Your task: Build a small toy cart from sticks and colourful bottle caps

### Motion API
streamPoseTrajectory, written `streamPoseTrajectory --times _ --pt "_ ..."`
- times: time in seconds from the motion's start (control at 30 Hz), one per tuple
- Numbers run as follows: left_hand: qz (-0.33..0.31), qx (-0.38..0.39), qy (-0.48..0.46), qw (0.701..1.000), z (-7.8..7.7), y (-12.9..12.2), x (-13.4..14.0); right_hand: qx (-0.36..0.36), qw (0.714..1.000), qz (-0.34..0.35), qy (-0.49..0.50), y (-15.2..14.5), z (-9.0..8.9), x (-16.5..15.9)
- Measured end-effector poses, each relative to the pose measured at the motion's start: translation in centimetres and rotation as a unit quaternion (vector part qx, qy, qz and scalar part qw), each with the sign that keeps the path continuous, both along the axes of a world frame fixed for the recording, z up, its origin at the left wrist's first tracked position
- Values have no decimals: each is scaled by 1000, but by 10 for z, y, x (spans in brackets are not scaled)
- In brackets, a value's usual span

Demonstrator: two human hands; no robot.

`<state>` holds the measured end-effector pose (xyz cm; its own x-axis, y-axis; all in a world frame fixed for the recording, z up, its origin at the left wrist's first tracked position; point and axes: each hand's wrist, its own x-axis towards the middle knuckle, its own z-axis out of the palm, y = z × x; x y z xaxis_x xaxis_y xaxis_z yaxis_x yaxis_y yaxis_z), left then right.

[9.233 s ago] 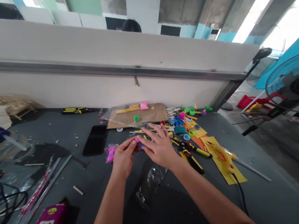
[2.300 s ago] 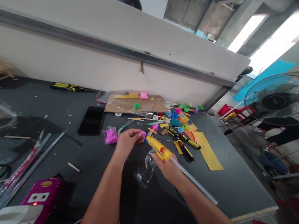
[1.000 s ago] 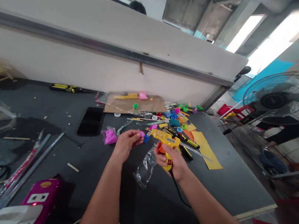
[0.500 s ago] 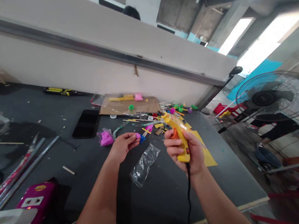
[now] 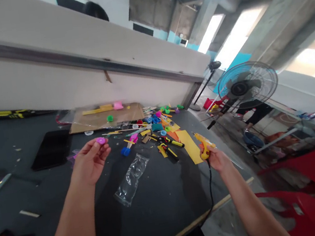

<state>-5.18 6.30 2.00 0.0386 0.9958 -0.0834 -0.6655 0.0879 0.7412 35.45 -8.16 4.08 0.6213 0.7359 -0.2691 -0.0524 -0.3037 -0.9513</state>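
Between the thumb and fingers of my left hand is a small round pink-purple piece, raised above the table. My right hand grips a yellow hot glue gun by its handle, near the table's right edge, nozzle pointing up and left; its black cord hangs down. Beside the glue gun lies a yellow sheet. A clear plastic bag lies flat between my hands. Just beyond it is a small blue piece with sticks and pink material. My left hand partly hides a pink bag behind it.
Black-and-yellow pliers lie amid many colourful small parts. Cardboard under clear film rests against the partition. A black phone lies at left. Past the table's right edge stand a fan and red chairs.
My view has swung right. My right hand has moved the glue gun right and away from my left hand, lower over the table's right side. My left hand has lifted the pink-purple piece and turned.
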Motion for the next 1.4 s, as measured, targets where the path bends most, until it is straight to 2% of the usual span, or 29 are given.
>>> streamPoseTrajectory --times 0.1,0.2,0.33,0.43,0.47,0.53,0.6,0.67,0.77,0.83,0.9,0.93,1.0,1.07,1.1,1.13,1.2,1.23,1.3,1.4 --pt "-22 7 48 999 -4 -2 7 -91 990 -20 -102 9 -23 12" --pt "-48 -1 90 995 -8 -3 13 -165 969 -23 -183 15 -30 24" --pt "-59 -9 110 992 -12 -5 15 -273 917 -18 -291 18 -16 39" --pt "-75 -9 120 990 -12 -7 16 -286 886 -10 -364 24 10 18" --pt "-81 -10 123 989 -11 -7 16 -237 869 6 -434 27 19 1" --pt "-91 -11 129 987 -8 -9 18 -51 861 75 -501 34 35 -48" --pt "-101 -6 133 986 -2 -12 21 118 872 183 -438 45 42 -109" --pt "-113 0 136 984 5 -15 22 188 863 323 -339 58 39 -166" --pt "-123 1 132 983 11 -17 20 185 848 423 -260 76 27 -219" --pt "-104 -9 124 987 11 -16 15 154 835 480 -223 81 25 -223" --pt "-66 -24 119 990 6 -13 9 147 837 492 -190 82 35 -204" --pt "-46 -31 117 992 4 -11 5 163 855 465 -165 82 43 -187" --pt "-12 -43 116 992 -2 -7 1 233 887 396 -52 86 60 -149" --pt "7 -51 121 991 -8 -4 1 339 885 313 63 94 70 -118" --pt "7 -54 127 990 -10 -3 3 363 887 274 75 99 68 -109" --pt "2 -57 139 989 -12 -3 5 348 902 254 41 104 62 -106" --pt "-12 -63 173 983 -16 -4 10 216 925 291 -114 115 36 -115" --pt "-18 -65 193 979 -17 -4 13 187 924 304 -140 119 19 -125" --pt "-24 -68 230 970 -20 -5 19 157 916 327 -174 125 -14 -151" --pt "-25 -61 277 959 -24 -5 29 117 863 384 -307 130 -47 -181"
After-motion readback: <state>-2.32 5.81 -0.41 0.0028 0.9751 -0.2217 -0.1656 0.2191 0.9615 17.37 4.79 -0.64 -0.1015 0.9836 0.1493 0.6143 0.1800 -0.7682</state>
